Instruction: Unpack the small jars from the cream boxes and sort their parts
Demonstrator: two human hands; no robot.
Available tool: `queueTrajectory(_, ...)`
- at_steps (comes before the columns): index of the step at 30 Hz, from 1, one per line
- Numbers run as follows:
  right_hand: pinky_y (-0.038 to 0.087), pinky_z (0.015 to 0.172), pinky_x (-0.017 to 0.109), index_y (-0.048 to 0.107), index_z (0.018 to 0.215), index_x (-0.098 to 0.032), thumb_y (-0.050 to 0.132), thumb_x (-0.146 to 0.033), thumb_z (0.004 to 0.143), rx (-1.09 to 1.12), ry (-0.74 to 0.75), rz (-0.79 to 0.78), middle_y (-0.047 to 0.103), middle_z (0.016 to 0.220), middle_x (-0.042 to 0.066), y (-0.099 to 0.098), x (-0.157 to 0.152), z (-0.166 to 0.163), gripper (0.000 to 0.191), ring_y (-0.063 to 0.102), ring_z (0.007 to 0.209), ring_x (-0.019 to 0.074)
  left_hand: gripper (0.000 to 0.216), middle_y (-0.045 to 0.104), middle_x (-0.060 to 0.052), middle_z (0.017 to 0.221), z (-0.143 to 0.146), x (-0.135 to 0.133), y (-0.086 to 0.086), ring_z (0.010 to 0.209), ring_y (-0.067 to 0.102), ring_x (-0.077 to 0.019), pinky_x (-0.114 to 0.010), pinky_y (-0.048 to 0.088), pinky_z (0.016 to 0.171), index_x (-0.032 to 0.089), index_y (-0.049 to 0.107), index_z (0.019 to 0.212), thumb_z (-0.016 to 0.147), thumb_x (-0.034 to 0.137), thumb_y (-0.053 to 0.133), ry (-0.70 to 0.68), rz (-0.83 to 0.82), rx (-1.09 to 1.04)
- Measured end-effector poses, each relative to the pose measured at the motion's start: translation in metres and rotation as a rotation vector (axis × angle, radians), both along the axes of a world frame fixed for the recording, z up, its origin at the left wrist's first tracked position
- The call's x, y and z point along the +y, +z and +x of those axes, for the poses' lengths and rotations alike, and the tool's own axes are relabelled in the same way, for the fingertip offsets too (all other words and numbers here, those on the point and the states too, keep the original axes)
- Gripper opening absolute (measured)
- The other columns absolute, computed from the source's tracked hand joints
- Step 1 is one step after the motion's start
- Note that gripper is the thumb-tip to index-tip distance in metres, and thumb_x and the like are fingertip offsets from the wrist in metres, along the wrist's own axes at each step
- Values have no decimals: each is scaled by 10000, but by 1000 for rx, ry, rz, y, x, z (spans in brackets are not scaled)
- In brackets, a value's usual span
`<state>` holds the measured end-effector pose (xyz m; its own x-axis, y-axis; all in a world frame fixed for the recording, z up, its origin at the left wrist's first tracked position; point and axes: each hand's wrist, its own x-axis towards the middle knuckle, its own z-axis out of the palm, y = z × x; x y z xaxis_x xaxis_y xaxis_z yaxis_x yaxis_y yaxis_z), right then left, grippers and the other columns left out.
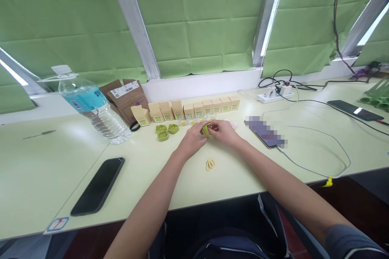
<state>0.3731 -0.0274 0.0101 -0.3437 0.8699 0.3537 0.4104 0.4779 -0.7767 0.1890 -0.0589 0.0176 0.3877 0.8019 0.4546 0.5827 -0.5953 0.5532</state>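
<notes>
Matt cardboard boxes (199,109), clear plastic bottle (95,107), seemingly smooth laminate table (243,170).

The pale table (36,170) bears a water bottle (94,107), black phone (99,186), small boxes (194,110) and green cases (165,131).

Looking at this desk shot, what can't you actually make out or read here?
All in the head view:
1. The green piece between the left hand and right hand: fingers cover most of it, shape unclear.
2. The phone right of the hands: screen blurred out.
3. The small boxes: label print too small to read.
4. The green items at far right: cut off by the frame edge.
</notes>
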Motion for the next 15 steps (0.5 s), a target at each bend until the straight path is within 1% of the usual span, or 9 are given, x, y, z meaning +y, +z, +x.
queueTrajectory(2, 544, 727, 281, 687, 891, -185, 584, -233, 845, 5, -3, -10, 751, 882, 47, 0, -1, 0, 123, 704, 777, 172, 585, 643, -66, 1263, 3, -3, 2, 1018, 622, -200, -353, 531, 919, 270, 524, 1380, 816, 205, 666, 3, -20, -5)
queueTrajectory(4, 545, 720, 284, 681, 887, -183, 581, -241, 848, 6, 3, -9, 746, 887, 49, 1, -2, 0, 121, 703, 776, 174, 537, 633, -69, 1276, 5, -6, 4, 1043, 614, -205, -348, 530, 911, 265, 526, 1367, 845, 256, 652, 3, -30, -15)
queueTrajectory(6, 547, 725, 286, 673, 886, -179, 578, -245, 850, 6, 14, 0, 744, 902, 52, 1, -2, -1, 121, 703, 791, 175, 482, 629, -74, 1284, 6, -6, 5, 1073, 608, -209, -344, 525, 919, 253, 540, 1345, 870, 264, 618, -3, -30, -21)
queueTrajectory(8, 548, 738, 283, 667, 884, -176, 577, -240, 850, 7, 21, 15, 743, 915, 51, 1, -2, -1, 116, 702, 812, 172, 464, 633, -75, 1282, 6, -6, 6, 1074, 611, -207, -347, 516, 935, 245, 550, 1330, 869, 236, 600, 1, -23, -23)
queueTrajectory(11, 549, 751, 279, 667, 878, -178, 571, -231, 850, 3, 13, 39, 740, 915, 46, 3, -2, -2, 113, 693, 819, 164, 458, 646, -67, 1267, 6, -5, 6, 1013, 622, -196, -342, 520, 908, 249, 563, 1312, 857, 213, 594, 18, -22, -23)
queueTrajectory(15, 554, 768, 287, 676, 839, -181, 573, -228, 848, -10, -2, 63, 733, 893, 42, 6, -3, -2, 113, 679, 808, 160, 435, 665, -62, 1225, 6, -6, 7, 910, 619, -181, -330, 523, 842, 255, 578, 1295, 861, 231, 588, 39, -10, -17)
